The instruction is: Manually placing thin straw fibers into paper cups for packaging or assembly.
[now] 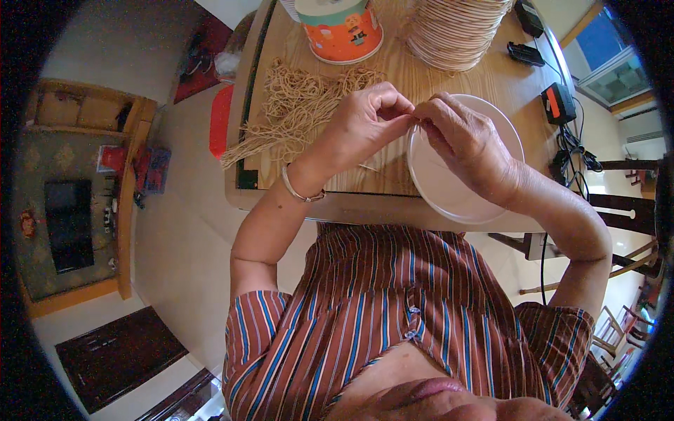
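My left hand [368, 116] and my right hand [467, 140] meet above the table, thumbs and fingertips pinched together. What lies between their fingertips is too small to make out. Under my right hand stands a round, whitish shallow tub [437, 181], partly covered by the hand and wrist. A loose heap of thin beige cords [298, 95] lies beside my left hand, its strands trailing toward the table's left edge. A short pale strand shows on the wood below my left wrist.
At the back stand an orange paper bucket [344, 38] and a tall coil of beige cord [456, 35]. Along the right edge of the wooden table [382, 181] lie a black-and-orange box [558, 104], a black adapter [525, 54] and tangled black cables [577, 156]. A red stool [220, 123] sits left.
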Available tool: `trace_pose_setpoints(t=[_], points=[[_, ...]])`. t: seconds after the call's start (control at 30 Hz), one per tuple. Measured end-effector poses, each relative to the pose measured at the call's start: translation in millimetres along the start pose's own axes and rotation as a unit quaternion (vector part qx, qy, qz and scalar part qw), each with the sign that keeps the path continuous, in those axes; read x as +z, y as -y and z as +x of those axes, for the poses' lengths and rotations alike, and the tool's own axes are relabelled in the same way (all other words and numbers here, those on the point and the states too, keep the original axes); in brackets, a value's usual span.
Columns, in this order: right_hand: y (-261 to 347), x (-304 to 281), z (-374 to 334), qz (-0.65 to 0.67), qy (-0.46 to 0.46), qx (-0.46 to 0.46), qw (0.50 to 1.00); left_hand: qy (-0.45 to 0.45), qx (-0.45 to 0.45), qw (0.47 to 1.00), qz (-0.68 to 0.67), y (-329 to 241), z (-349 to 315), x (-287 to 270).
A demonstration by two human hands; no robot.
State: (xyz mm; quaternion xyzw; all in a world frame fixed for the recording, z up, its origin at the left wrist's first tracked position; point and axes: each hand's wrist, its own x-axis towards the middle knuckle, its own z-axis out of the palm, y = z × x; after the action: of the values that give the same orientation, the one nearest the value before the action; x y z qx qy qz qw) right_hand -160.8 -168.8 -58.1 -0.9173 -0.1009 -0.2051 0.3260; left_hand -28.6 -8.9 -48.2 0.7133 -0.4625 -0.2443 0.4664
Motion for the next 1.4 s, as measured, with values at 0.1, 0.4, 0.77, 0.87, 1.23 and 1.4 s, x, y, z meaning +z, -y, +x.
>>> trace_pose_setpoints(t=[0.1,0.4,0.77,0.87,1.23,1.4], points=[[1,1,1,0.007,-0.013,0.02,1.0,0.0,-0.006,1.0,0.005,-1,-1,-1],[-2,3,2,0.002,-0.046,0.032,0.998,0.007,-0.016,1.0,0.008,-4,0,-1],[0,-1,3,-0.011,-0.036,0.052,0.998,-0.011,0.016,0.998,0.055,-7,1,3],[-2,-2,3,0.004,-0.023,0.042,0.999,-0.011,0.014,0.998,0.06,-6,1,3],[-4,-19,17,0.257,0.139,0.297,0.909,-0.064,0.195,0.944,0.258,-6,-5,13],[-26,-14,16,0.282,0.189,0.275,0.899,-0.066,0.219,0.919,0.32,-11,-8,17]])
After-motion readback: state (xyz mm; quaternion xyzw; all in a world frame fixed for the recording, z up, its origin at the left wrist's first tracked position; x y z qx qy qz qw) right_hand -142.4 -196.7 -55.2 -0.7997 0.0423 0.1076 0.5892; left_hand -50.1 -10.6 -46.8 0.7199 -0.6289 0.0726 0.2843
